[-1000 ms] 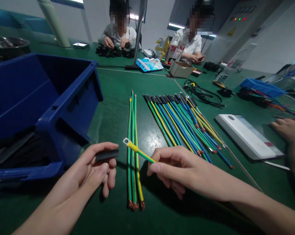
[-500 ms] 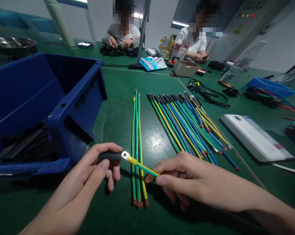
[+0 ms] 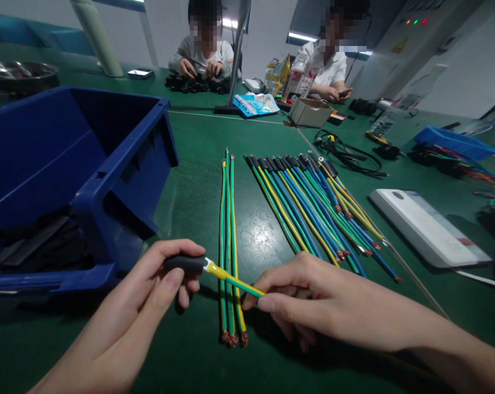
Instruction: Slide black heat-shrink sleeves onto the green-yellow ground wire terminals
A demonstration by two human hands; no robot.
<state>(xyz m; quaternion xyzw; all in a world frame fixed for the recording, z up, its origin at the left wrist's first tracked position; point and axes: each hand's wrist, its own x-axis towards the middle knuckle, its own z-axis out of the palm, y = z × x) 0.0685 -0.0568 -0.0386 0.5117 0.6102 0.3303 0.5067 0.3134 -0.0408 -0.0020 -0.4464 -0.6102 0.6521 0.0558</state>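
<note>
The left hand (image 3: 157,284) pinches a short black heat-shrink sleeve (image 3: 185,264) between thumb and fingers, held level above the green table (image 3: 198,164). The right hand (image 3: 300,295) grips a green-and-yellow wire (image 3: 234,280) near its end — the wire's metal ring terminal (image 3: 208,265) sits right at the sleeve's open mouth, touching it. Beneath the wire lie three more green-yellow wires (image 3: 227,219), side by side, bare copper ends towards the person. Further right, a fanned row of sleeved wires (image 3: 304,208) rests on the table, with a white flat device (image 3: 427,227) beyond. A blue plastic bin (image 3: 79,164) holding black sleeves stands to the left — just beside the left hand
</note>
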